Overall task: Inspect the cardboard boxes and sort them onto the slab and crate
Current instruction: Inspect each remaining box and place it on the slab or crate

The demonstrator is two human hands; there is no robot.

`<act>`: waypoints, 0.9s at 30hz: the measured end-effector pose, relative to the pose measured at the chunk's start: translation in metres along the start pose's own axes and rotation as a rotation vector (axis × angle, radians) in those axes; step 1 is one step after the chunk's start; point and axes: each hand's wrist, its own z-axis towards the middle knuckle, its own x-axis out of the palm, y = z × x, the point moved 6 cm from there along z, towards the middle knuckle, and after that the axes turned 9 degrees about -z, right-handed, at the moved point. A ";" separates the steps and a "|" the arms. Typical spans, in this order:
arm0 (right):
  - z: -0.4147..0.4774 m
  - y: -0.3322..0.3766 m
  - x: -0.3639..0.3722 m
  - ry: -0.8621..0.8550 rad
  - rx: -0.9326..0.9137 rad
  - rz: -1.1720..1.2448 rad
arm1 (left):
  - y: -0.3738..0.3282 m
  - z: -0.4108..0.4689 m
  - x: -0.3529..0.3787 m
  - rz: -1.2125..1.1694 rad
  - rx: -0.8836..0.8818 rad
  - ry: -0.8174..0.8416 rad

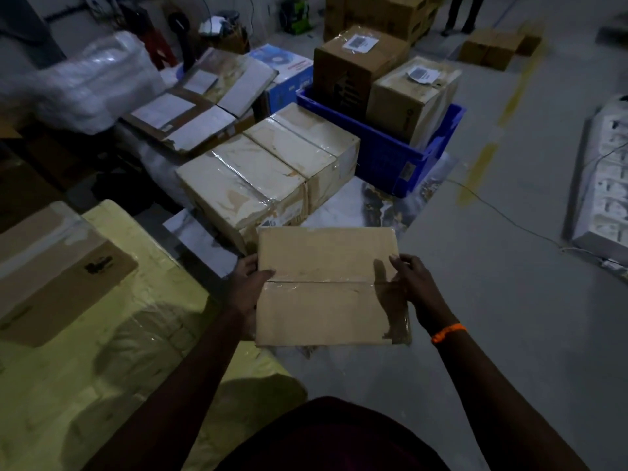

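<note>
**Box held up for checking**

You hold the cardboard box (326, 300) between both hands, left hand (246, 287) gripping its left edge and right hand (416, 290) its right. The taped seam (319, 282) faces you, likely for inspection. The box hangs above the floor (475, 334), near the slab (367, 205) and blue crate (384, 154). The labels (360, 42) on the crate's boxes are too blurred to read.

The cardboard box (326, 253) is plain brown with a glossy clear tape strip (323, 282) across it; the crate (380, 154) is bright blue; the slab (370, 202) is white with dark marble veins; the wristband (448, 332) is orange; the floor (509, 317) is grey with a broken yellow line (481, 171).
</note>
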 end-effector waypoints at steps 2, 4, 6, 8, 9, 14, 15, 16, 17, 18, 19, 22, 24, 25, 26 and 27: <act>-0.002 0.010 -0.012 -0.041 -0.023 0.066 | -0.010 0.002 0.003 -0.086 0.012 -0.007; -0.006 0.022 -0.022 -0.070 -0.045 0.158 | -0.016 0.000 0.005 -0.181 -0.021 -0.012; -0.012 0.028 -0.029 -0.099 -0.033 0.271 | -0.016 -0.009 0.010 -0.259 -0.059 0.030; -0.018 0.025 -0.029 -0.114 -0.001 0.327 | -0.012 -0.015 0.012 -0.296 -0.023 0.055; -0.021 0.022 -0.026 -0.109 0.016 0.335 | -0.008 -0.017 0.011 -0.305 -0.001 0.051; -0.030 0.004 -0.010 -0.080 0.036 0.309 | 0.010 -0.026 0.004 -0.310 0.017 -0.024; -0.031 0.002 -0.008 -0.079 0.023 0.291 | 0.015 -0.028 0.001 -0.320 0.009 -0.053; -0.031 -0.001 -0.007 -0.080 0.013 0.260 | 0.021 -0.029 -0.003 -0.319 -0.002 -0.073; -0.031 -0.002 -0.006 -0.085 0.010 0.225 | 0.025 -0.031 -0.007 -0.309 -0.001 -0.087; -0.032 -0.005 -0.005 -0.096 0.008 0.166 | 0.027 -0.032 -0.011 -0.279 0.016 -0.099; -0.033 -0.005 -0.005 -0.112 -0.014 0.083 | 0.025 -0.034 -0.015 -0.230 0.058 -0.124; -0.042 0.015 -0.009 -0.243 -0.194 -0.241 | -0.005 -0.042 -0.018 0.103 0.320 -0.213; -0.048 0.040 -0.002 -0.320 -0.430 -0.460 | -0.038 -0.055 -0.001 0.290 0.580 -0.147; -0.049 0.052 0.009 -0.316 -0.553 -0.577 | -0.049 -0.059 0.013 0.403 0.691 -0.091; -0.049 0.062 0.022 -0.278 -0.654 -0.685 | -0.056 -0.059 0.029 0.537 0.776 -0.021; -0.048 0.071 0.038 -0.200 -0.718 -0.767 | -0.058 -0.057 0.047 0.688 0.833 0.055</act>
